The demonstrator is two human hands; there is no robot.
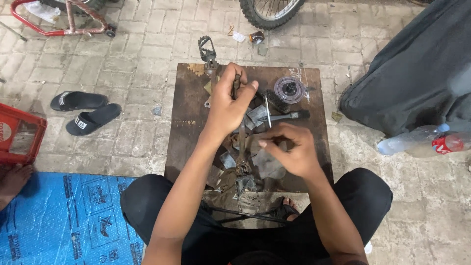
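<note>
My left hand (226,100) grips the upper end of a long rusty metal rod (241,135) that stands nearly upright over a dark wooden board (189,122). My right hand (288,149) is pinched on a small grey piece of sandpaper-like sheet (269,164) beside the rod's lower half. The rod's bottom end carries a coiled spring (242,170) near my feet. Scraps of grey sheet lie around the rod on the board.
On the board lie a paintbrush (287,117), a wire brush, a thin metal tool and a round tin lid (289,89). A foot-peg part (207,51) sits at the board's far edge. Sandals (86,112), a red crate (19,135), blue sheet (64,216), plastic bottles (427,141), a wheel (270,12).
</note>
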